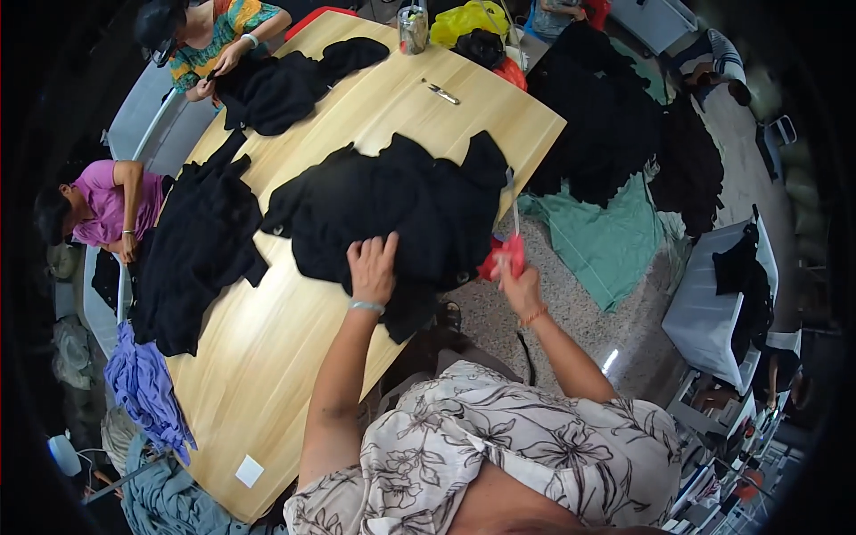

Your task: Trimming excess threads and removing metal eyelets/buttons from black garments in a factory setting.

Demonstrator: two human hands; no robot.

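Observation:
A black knit garment (401, 205) lies spread and rumpled on the wooden table in front of me, its lower part hanging over the near edge. My left hand (372, 269) rests on it palm down, fingers stretched out over the fabric. At the table's right edge hangs a red plastic bag (502, 257), below a pale strip. My right hand (522, 287) is up against this bag, beyond the table edge. Its fingers are bent together, and what is between them is hidden and slightly blurred.
Thread snips (440, 92) and a clear jar (413, 31) are on the wooden table (259, 374). Two people across from me handle black garments (192, 254). Purple cloth (150, 388) drapes off the left edge. Green cloth (597, 241) lies on the floor, near a white bin (704, 303).

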